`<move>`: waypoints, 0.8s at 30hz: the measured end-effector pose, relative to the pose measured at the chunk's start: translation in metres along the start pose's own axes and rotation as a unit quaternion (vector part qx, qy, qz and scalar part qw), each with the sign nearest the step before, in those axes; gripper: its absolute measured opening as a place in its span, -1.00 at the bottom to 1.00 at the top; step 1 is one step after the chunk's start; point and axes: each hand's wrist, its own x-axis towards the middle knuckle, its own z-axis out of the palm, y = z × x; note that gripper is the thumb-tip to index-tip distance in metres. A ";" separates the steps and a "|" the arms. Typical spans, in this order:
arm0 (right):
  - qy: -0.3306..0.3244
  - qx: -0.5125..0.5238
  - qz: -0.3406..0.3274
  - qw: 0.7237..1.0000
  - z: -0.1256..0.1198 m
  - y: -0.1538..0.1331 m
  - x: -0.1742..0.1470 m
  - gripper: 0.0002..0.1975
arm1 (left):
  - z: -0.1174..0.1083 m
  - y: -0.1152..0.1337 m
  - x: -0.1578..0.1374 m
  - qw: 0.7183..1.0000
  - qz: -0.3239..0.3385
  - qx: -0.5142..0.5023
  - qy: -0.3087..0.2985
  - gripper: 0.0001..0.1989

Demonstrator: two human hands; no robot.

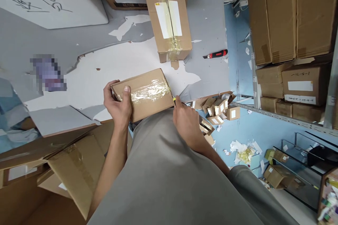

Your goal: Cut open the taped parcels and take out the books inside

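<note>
Left hand (pixel 120 108) pinching taped box (pixel 148 107) between thumb and fingers at near edge of bench (pixel 208 24), right hand (pixel 187 122) curled round likely cutter (pixel 174 101) at box's end; if box twists under one-sided hold, tip could skid toward grey shirt (pixel 171 168).

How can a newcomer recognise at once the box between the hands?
At the near edge of the table, find the left hand and right hand. Between them is the brown box. Unlike the labelled box beyond it, its taped top shows no white label.
</note>
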 end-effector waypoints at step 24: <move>0.198 0.361 -0.022 0.911 0.039 0.067 0.032 -0.54 | -0.002 -0.022 0.007 0.999 -0.024 -0.021 -0.010 -0.37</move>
